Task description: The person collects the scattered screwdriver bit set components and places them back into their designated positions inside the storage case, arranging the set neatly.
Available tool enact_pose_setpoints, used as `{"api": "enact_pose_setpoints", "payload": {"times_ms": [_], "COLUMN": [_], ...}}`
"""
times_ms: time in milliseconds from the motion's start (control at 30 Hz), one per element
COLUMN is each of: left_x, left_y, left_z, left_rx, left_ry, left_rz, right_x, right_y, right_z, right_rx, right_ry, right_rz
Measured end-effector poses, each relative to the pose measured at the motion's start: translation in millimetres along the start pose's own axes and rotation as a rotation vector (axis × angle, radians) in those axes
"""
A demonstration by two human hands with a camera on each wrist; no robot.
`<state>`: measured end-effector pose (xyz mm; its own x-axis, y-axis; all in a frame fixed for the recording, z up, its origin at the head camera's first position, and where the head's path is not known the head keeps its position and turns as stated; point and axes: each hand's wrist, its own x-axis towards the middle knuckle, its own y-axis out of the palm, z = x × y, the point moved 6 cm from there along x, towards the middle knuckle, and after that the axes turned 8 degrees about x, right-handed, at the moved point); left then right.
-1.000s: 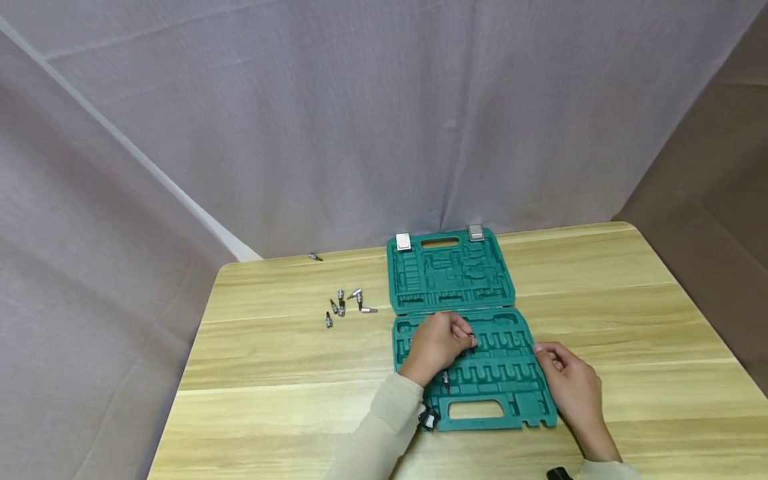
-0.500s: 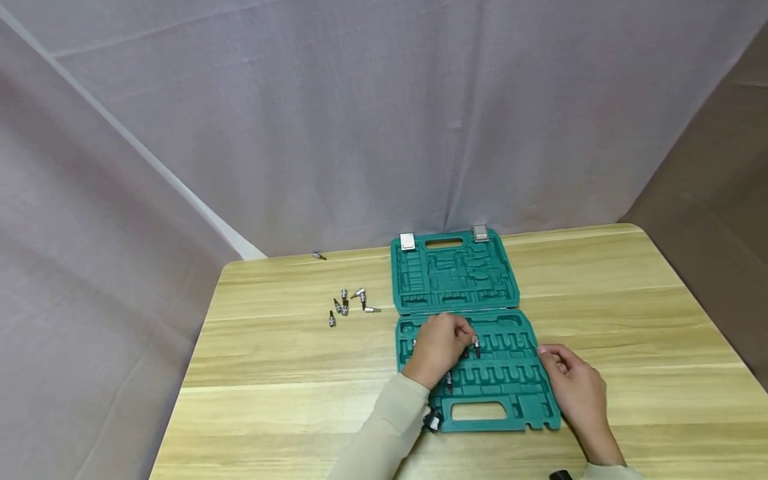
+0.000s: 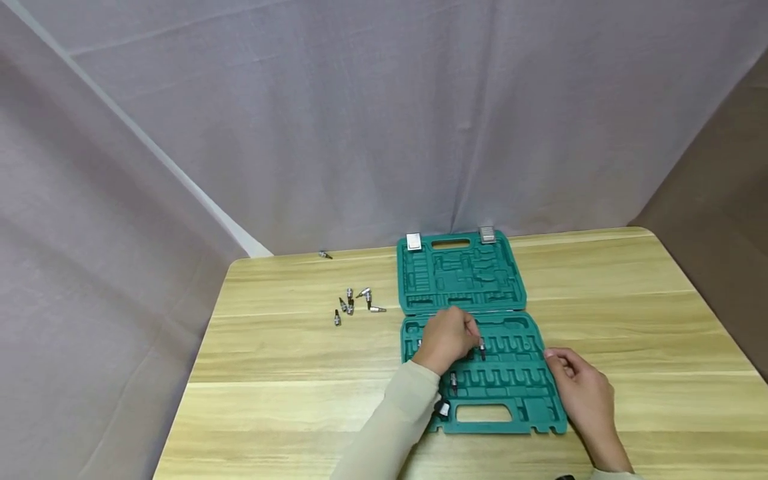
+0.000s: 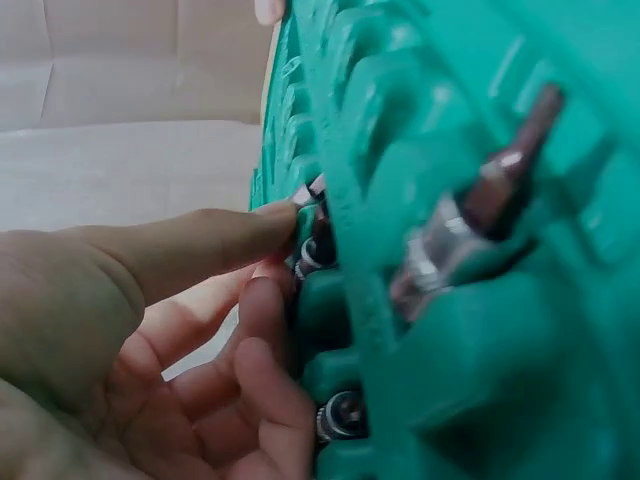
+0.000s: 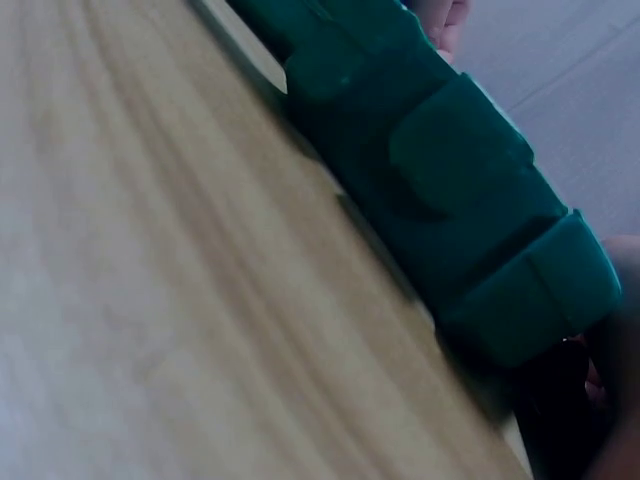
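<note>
An open green plastic tool case [image 3: 537, 421] lies on the table, its moulded slots facing up. My left hand [image 3: 447, 339] reaches over its near half. Thumb and forefinger pinch the silver end of a bit socket [image 3: 483, 349] in the slot row nearer the hinge; its dark tip points toward me. Beside it, a second bit socket [image 4: 317, 255] and a third bit socket [image 4: 342, 415] sit in slots, partly hidden. Another bit socket [image 4: 440, 245] lies in the row nearer the handle. My right hand [image 3: 585, 393] holds the case's right edge, thumb on the rim, fingers bent.
Several loose bit sockets [image 3: 351, 307] lie in a cluster left of the case. One more bit socket [image 3: 325, 255] is near the table's back edge. Silver latches [image 3: 414, 241] sit on the lid's far edge. A grey curtain [image 3: 360, 133] hangs behind the wooden table [image 3: 288, 373].
The bit socket in my left fingers has gone from mostly hidden in the grip to lying along its slot. My right hand keeps its place at the case edge. The head view has shifted slightly.
</note>
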<state>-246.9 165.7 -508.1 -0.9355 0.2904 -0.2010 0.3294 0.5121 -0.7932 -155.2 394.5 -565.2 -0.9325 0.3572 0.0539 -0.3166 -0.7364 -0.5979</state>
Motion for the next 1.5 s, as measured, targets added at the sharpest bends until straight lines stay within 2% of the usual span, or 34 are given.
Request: {"api": "enact_pose_setpoints", "payload": {"times_ms": [167, 400, 533, 633, 700, 867, 1100, 1300, 1500], "left_x": [8.3, 6.5, 1.0, -2.9, -5.3, -11.9, -20.3, -24.7, -26.6], "left_y": [0.0, 1.3, 1.7, -2.3, -6.3, -22.5, -63.1, -95.1, -112.8], "left_z": [-8.7, -7.2, -3.1, 0.6, 3.9, 14.8, 34.5, 62.6, 94.0], "left_rx": [0.079, 0.084, 0.002, -0.086, -0.110, -0.134, -0.167, -0.188, -0.157], "left_ry": [-0.011, 0.010, 0.079, 0.126, 0.142, 0.143, 0.172, 0.161, 0.122], "left_rz": [0.028, 0.051, 0.059, 0.054, 0.053, 0.028, -0.105, -0.215, -0.259], "right_x": [1.9, -0.1, -1.1, -0.4, 0.1, -0.6, -2.4, -3.7, -5.4], "right_y": [-5.1, -3.0, -1.6, -0.6, 0.3, 1.8, 0.5, -2.7, -4.3], "right_z": [0.0, -1.0, -0.6, 1.0, 2.0, 2.4, 0.4, 2.6, 4.0], "right_rx": [0.002, 0.007, 0.018, 0.023, 0.025, 0.018, 0.003, 0.003, 0.000], "right_ry": [-0.014, -0.004, -0.002, -0.005, -0.008, -0.012, -0.001, -0.012, -0.003], "right_rz": [-0.019, -0.013, -0.022, -0.033, -0.035, -0.035, -0.029, -0.040, -0.020]}}
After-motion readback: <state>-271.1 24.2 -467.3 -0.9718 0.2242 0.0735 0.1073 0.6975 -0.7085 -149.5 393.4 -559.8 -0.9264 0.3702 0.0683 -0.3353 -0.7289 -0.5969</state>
